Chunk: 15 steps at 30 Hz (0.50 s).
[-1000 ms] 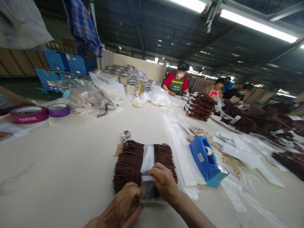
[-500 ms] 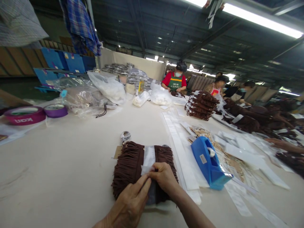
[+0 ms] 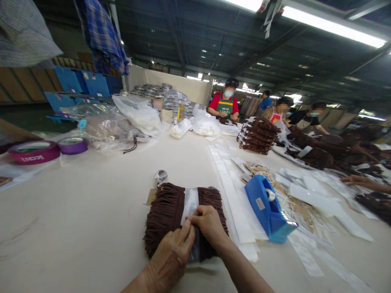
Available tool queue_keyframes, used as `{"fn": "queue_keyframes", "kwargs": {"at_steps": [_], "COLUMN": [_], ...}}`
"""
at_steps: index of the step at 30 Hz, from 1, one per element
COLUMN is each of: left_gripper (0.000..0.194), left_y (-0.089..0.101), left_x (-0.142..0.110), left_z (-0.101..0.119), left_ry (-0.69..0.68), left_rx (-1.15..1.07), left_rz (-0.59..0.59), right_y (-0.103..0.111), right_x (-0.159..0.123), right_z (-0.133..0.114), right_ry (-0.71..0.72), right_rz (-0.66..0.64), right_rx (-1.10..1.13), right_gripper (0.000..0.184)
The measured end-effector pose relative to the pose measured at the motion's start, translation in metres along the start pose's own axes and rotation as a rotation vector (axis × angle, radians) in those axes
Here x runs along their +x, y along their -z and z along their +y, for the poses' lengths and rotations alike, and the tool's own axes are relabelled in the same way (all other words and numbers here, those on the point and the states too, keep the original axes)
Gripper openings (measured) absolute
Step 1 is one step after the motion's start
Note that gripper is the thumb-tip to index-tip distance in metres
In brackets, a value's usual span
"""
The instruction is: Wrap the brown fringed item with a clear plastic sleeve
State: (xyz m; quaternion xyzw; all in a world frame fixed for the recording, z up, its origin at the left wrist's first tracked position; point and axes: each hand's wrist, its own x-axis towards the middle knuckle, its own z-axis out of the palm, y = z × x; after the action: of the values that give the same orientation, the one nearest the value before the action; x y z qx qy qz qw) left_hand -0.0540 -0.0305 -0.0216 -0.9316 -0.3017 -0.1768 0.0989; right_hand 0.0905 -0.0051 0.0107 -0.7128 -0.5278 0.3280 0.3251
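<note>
A brown fringed bag point(image 3: 166, 213) lies flat on the white table point(image 3: 79, 211) in front of me, with a white paper band point(image 3: 190, 202) wrapped over its middle. My left hand point(image 3: 172, 254) and my right hand point(image 3: 207, 224) meet on the near end of that band, fingers pinched on it and pressing it against the bag. A metal ring point(image 3: 161, 176) and a small tan tag point(image 3: 150, 196) stick out at the bag's far edge.
A blue tape dispenser point(image 3: 269, 207) stands just right of the bag, among white paper strips point(image 3: 227, 179). Purple tape rolls point(image 3: 33, 150) sit far left, plastic bags point(image 3: 137, 114) at the back. Stacked brown bags point(image 3: 258, 136) and several seated workers fill the right side; a co-worker's hand point(image 3: 351, 180) reaches in.
My left hand has slid up from the bag's near edge onto the paper band, beside my right hand. The band's loose clear end is folded down onto the bag.
</note>
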Motion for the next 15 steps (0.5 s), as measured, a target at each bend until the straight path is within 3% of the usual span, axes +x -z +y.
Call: {"fn": "queue_keyframes", "kwargs": {"at_steps": [5,15], "left_gripper": [0.054,0.055], "left_y": [-0.0011,-0.0065], "left_x": [-0.0011,-0.0011], "left_z": [0.0008,0.006], "left_ry": [-0.016,0.011], "left_rx": [0.038,0.109], "left_rz": [-0.071,-0.075], "right_y": [-0.0011,-0.0086], "right_x": [-0.0005,0.0017], "right_z": [-0.0051,0.0032], "right_ry": [-0.02,-0.027], "right_rz": [0.032,0.047], "right_rx": [0.005,0.107], "right_gripper": [0.02,0.018]}}
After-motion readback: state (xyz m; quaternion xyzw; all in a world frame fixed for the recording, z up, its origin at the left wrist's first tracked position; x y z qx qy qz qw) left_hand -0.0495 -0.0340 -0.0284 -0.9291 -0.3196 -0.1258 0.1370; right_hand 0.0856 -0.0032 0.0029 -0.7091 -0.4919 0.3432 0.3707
